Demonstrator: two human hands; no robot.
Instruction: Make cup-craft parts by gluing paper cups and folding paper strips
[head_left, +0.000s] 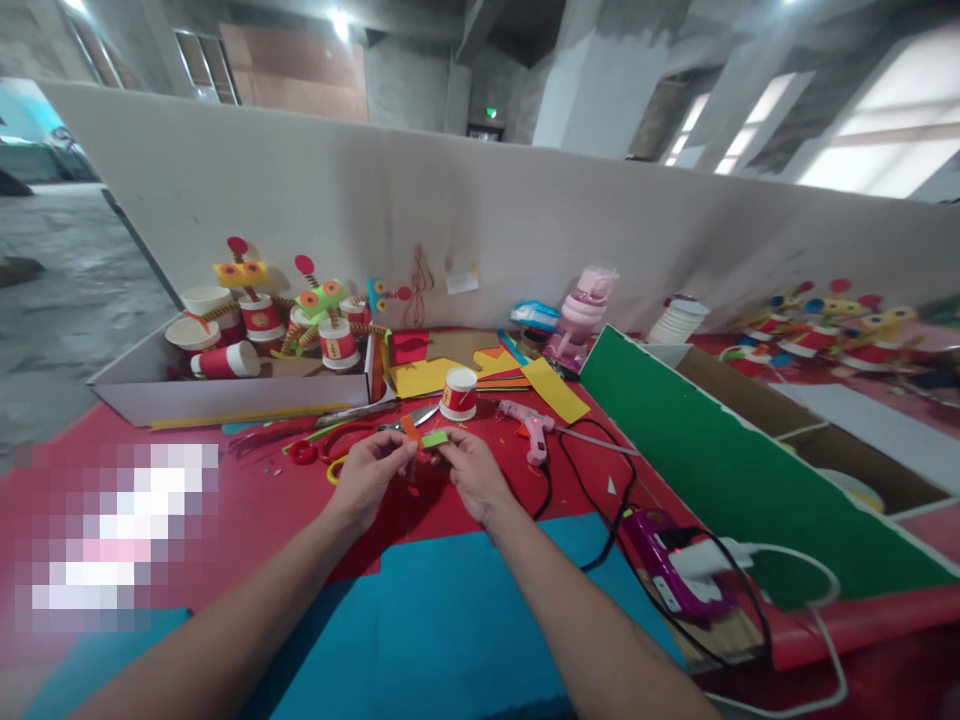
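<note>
My left hand (373, 472) pinches a small orange paper strip (410, 429) between thumb and fingers. Close beside it, my right hand (474, 474) grips a small green paper strip (434, 440). The two strips are nearly touching; whether they meet I cannot tell. Just beyond my hands stands a red and white paper cup (458, 394), upside down. A pink glue gun (531, 428) lies to the right of it. Scissors with yellow handles (334, 471) lie partly hidden behind my left hand.
On the left, a white box (247, 398) holds several cup figures. Yellow paper (556, 390) lies behind the glue gun. A green-sided box (712, 480) and a purple power strip (670, 570) with cables stand at right. Blue sheets (465, 630) cover the front.
</note>
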